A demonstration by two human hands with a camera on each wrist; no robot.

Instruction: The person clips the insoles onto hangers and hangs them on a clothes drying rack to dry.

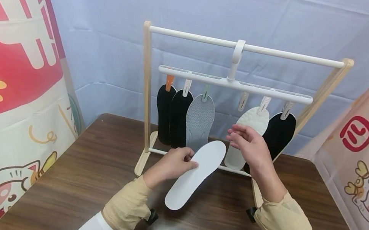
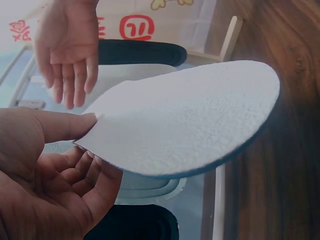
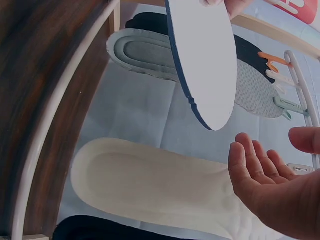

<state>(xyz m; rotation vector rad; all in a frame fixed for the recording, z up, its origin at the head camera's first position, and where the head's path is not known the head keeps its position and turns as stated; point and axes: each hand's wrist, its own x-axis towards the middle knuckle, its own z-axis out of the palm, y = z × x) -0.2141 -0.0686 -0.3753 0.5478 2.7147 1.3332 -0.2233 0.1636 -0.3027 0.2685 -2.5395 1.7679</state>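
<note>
A white insole [image 1: 194, 177] is pinched at its left edge between the thumb and fingers of my left hand [image 1: 172, 164], held tilted above the table. In the left wrist view the thumb lies on the white face of the insole [image 2: 185, 120], with fingers behind. My right hand [image 1: 253, 146] is raised right of the insole's upper end, holding nothing, fingers extended and slightly bent. Behind it hangs a cream insole [image 1: 249, 119]; in the right wrist view the right hand [image 3: 275, 190] overlaps that insole [image 3: 150, 185]. A clip [image 1: 243, 101] hangs with no insole, left of the cream one.
A wooden rack [image 1: 146, 87] with a white top bar stands on the brown table [image 1: 106, 159]. From it hangs a white clip hanger [image 1: 277, 92]. Left clips hold two black insoles [image 1: 178, 120] and a grey one [image 1: 200, 117]; another black insole [image 1: 280, 132] hangs far right.
</note>
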